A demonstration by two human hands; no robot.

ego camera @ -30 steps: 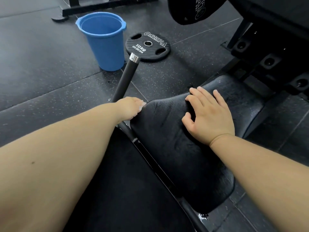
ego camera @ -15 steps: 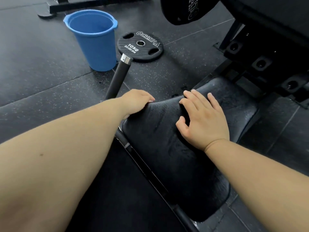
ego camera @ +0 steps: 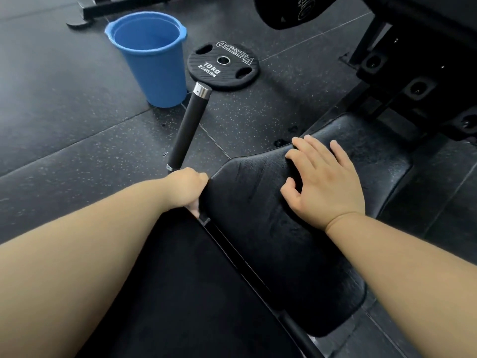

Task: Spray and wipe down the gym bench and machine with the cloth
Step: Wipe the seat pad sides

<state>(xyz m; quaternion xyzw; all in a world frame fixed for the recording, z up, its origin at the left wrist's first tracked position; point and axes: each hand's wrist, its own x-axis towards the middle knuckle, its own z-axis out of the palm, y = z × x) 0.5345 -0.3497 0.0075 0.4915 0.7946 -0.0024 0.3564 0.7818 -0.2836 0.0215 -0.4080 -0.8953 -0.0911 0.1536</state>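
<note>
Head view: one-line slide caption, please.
Right hand rests flat on the black seat pad, left hand at its left edge; blue bucket and 10 kg plate on the floor beyond.

Soft, even indoor light, approx overhead; skin & speckled floor (ego camera: 64, 104) read bright, black upholstery stays dark w/ little detail. Faint wet sheen on seat pad (ego camera: 271, 208), small glare on chrome cap (ego camera: 203, 90). Shadows weak, diffuse. Wide-angle stretch twd edges; bottom corners slightly soft, centre sharp

Left of the pad (ego camera: 271, 228), the handle bar (ego camera: 188, 127), bucket (ego camera: 152, 63) and weight plate (ego camera: 223, 65) crowd the floor.
</note>
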